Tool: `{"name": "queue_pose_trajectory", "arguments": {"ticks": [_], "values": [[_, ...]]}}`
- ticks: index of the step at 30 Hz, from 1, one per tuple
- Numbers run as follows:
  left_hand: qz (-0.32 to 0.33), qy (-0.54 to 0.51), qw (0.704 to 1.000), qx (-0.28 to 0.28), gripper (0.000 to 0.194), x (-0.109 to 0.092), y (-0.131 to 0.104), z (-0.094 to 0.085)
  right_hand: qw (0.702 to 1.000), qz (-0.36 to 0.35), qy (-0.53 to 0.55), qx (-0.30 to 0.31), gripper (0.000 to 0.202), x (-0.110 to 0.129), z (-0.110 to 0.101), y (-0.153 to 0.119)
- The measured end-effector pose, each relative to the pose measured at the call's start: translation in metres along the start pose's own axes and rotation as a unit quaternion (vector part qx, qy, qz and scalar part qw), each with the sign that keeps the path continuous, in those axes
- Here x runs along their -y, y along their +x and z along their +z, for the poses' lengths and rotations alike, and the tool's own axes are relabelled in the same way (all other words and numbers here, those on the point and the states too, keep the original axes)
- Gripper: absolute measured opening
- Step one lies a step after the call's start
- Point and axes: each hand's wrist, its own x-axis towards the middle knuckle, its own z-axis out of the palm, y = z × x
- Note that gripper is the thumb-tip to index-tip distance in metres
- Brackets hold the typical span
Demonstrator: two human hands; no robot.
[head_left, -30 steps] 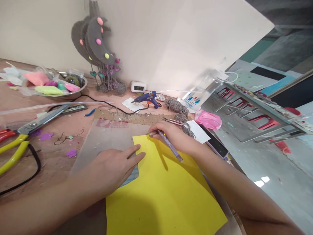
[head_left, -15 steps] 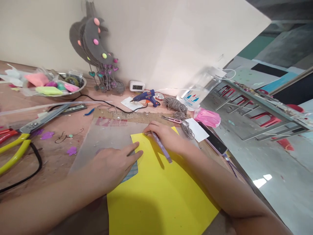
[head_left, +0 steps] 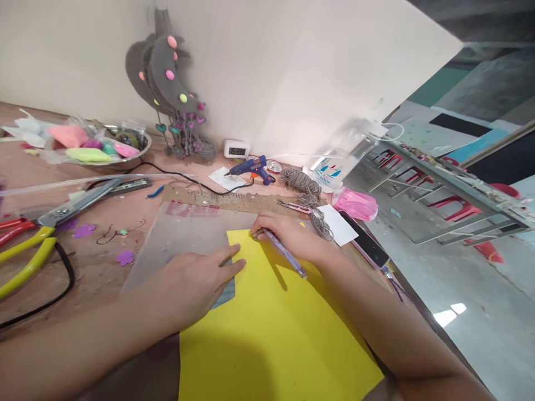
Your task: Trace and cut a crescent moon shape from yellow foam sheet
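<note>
From where I stand, 1 yellow sheet (head_left: pixel 284 334) lies at the tabletop's (head_left: pixel 100 284) near edge, partly over 1 greyish sheet (head_left: pixel 184 231). The left hand (head_left: pixel 194 281) is half open, 2 fingertips resting on the yellow sheet's left edge. The right hand (head_left: pixel 288 234) is closed around 1 purple pen (head_left: pixel 288 259), its fingers at the yellow sheet's far edge. Toward the tabletop's right edge are 1 white paper (head_left: pixel 339 225) and 1 phone (head_left: pixel 370 245). Along the far edge sit 1 glue gun (head_left: pixel 253 167) and 1 clock (head_left: pixel 236 148); near the far left corner, 1 metal bowl (head_left: pixel 146 147). Leftward lie 2 whole purple flower shapes (head_left: pixel 125 257).
</note>
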Motion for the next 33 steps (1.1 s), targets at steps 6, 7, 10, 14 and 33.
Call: {"name": "queue_pose_trajectory", "arguments": {"ticks": [6, 7, 10, 14, 33], "values": [[-0.017, 0.006, 1.0, 0.006, 0.058, -0.004, 0.001, -0.008, 0.989, 0.057, -0.053, -0.123, 0.018, -0.006, 0.023, 0.008], [-0.018, 0.009, 1.0, 0.008, 0.057, -0.005, 0.001, -0.009, 0.984, 0.072, -0.054, -0.151, 0.017, -0.01, 0.023, 0.008], [-0.01, 0.024, 0.999, 0.018, 0.058, -0.007, 0.001, -0.013, 0.963, 0.104, -0.035, -0.245, 0.026, -0.016, 0.013, 0.006], [-0.007, 0.033, 0.999, 0.019, 0.06, -0.006, 0.001, -0.012, 0.952, 0.134, 0.111, -0.253, 0.044, -0.003, 0.001, 0.002], [-0.033, 0.017, 0.996, 0.083, 0.066, -0.007, 0.009, -0.015, 0.944, 0.148, 0.192, -0.224, 0.03, -0.004, 0.036, 0.023]]}}
